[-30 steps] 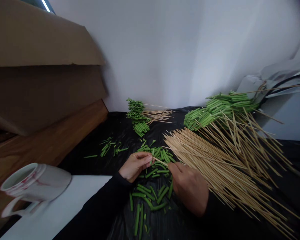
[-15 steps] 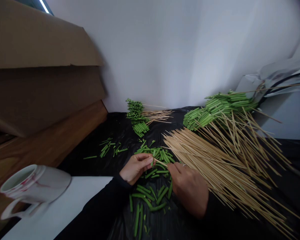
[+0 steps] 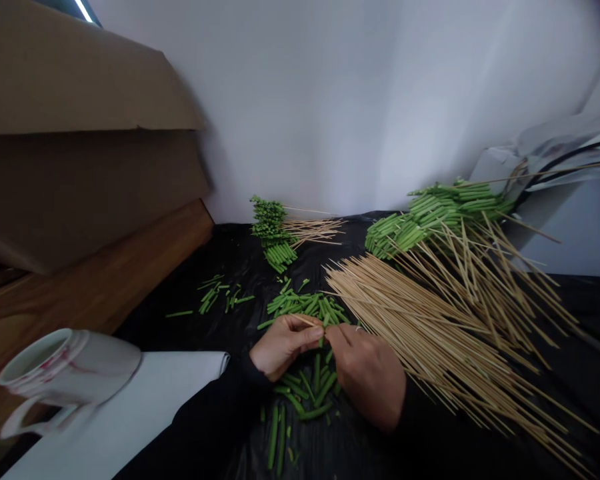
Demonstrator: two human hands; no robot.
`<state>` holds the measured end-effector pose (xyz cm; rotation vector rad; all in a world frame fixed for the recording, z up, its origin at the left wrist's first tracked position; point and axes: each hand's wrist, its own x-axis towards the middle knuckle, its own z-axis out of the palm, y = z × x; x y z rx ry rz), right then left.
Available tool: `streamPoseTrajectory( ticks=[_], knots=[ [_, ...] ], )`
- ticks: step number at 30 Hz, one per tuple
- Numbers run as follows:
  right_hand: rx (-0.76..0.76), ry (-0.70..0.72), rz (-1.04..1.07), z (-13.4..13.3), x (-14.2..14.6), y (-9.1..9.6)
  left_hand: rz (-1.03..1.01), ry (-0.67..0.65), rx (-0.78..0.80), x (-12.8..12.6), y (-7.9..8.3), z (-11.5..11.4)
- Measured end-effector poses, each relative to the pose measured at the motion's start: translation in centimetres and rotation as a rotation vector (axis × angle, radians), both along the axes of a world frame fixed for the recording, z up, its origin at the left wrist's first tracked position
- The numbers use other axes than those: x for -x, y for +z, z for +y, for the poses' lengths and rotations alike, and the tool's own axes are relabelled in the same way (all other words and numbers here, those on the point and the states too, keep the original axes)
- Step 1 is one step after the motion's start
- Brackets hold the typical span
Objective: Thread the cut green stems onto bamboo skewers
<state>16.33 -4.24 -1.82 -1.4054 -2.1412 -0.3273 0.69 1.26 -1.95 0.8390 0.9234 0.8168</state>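
Observation:
My left hand and my right hand meet over a scatter of short green stalk pieces on black plastic sheeting. A thin wooden skewer runs between the fingertips of both hands, and a green stalk piece is pinched on it where they touch. Both hands are closed in a pinch. More cut pieces lie under and in front of my hands.
A big fan of bare skewers spreads to the right. Loaded green skewers are heaped at the back right and back centre. A white mug stands at left on a white sheet. Cardboard boxes fill the upper left.
My hands have closed together and drawn slightly nearer to me; the skewer, earlier seen bridging a gap between them, is now mostly covered, with a green piece on it.

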Motion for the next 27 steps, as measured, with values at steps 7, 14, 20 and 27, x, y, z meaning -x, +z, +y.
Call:
streamPoseTrajectory(
  ticks=[7,14,20,27],
  knots=[
    [0.032,0.023,0.028,0.9,-1.0,-0.1,0.002,0.057,-0.035,0.6,0.4,1.0],
    [-0.118,-0.131,-0.01,2.5,-3.9,0.1,0.307,0.061,-0.376,1.6,-0.1,1.7],
    [-0.118,-0.18,-0.009,2.8,-4.5,0.3,0.804,-0.11,-1.135,1.5,-0.7,1.4],
    [-0.121,-0.176,-0.003,2.7,-4.4,0.4,1.055,-0.281,-1.402,0.7,0.3,2.7]
  ],
)
